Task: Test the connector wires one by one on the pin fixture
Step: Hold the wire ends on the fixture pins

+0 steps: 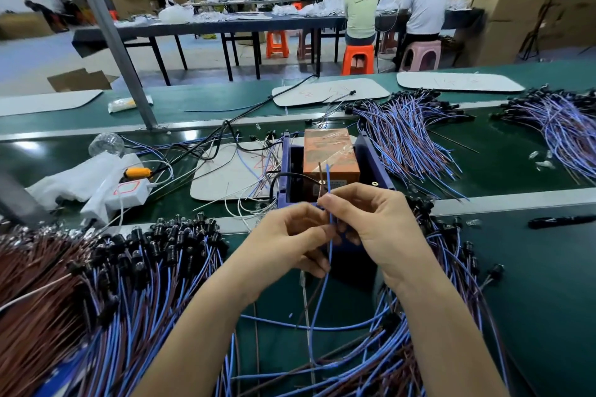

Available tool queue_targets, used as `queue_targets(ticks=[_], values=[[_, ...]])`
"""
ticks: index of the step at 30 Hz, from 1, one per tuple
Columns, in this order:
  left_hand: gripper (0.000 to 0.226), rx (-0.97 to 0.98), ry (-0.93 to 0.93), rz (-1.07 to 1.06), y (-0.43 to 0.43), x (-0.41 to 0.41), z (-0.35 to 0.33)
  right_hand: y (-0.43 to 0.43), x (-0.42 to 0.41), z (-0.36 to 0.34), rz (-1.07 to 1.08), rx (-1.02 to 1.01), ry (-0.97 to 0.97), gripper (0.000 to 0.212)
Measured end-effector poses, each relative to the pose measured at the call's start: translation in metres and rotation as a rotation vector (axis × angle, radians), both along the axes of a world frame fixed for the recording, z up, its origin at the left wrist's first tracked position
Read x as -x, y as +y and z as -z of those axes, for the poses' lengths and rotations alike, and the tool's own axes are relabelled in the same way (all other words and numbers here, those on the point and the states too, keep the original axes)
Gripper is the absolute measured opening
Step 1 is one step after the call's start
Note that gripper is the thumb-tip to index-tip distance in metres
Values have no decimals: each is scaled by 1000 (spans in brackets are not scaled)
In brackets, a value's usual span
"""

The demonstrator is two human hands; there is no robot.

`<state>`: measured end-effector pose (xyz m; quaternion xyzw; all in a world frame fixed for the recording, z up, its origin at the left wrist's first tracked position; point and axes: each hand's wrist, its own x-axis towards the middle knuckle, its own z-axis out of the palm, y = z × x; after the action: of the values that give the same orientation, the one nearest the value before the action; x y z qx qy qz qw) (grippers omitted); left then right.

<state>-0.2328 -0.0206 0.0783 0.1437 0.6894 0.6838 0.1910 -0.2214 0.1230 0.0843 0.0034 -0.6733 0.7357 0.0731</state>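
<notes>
Both hands meet at the near edge of the pin fixture (375,159), a purple open frame standing on the green counter (516,171). The right hand (377,226) pinches the connector wire (328,176) between thumb and forefinger. The left hand (290,242) grips the same wire just below with curled fingers (317,230). The wire is 1 blue strand and 1 brown strand. Their bare tips stand upright above the fingers, in front of the orange box (329,148) that sits inside the frame. The rest of the wire hangs down between the wrists to the counter.

The orange box is wrapped in clear tape. A small printed label on its near face is too fine to read.

Heaps of blue and brown wires with black plugs lie to the left (154,255), behind the fixture to the right (403,138) and at the far right (561,126). A white board (222,180) beside the fixture carries red scribbles I cannot read, and so do 2 boards farther back. A white power strip (129,192) at the left has a red outline drawn on it. A black pen (561,221) lies at the right.
</notes>
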Motion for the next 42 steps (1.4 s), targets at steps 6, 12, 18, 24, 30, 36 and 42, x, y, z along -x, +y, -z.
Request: queue_targets(ticks=[6, 12, 18, 24, 30, 36, 42], values=[[5, -252, 111, -243, -1, 5, 0, 0, -1, 2, -61, -125, -18, 15], [10, -21, 215, -289, 3, 5, 9, 1, -3, 1, -157, -232, -87, 17], [9, -23, 57, -304, 9, 10, 22, 26, -1, 1, -71, -359, -204, 14], [15, 86, 50, -362, 13, 17, 39, 59, -2, 6, 5, -514, -287, 16], [18, 41, 36, -390, 14, 20, 45, 74, -1, 8, 59, -498, -309, 16], [18, 24, 47, -378, 14, 19, 45, 78, -2, 8, 71, -489, -318, 16], [18, 20, 51, -368, 14, 19, 45, 86, -3, 9, 106, -494, -332, 17]])
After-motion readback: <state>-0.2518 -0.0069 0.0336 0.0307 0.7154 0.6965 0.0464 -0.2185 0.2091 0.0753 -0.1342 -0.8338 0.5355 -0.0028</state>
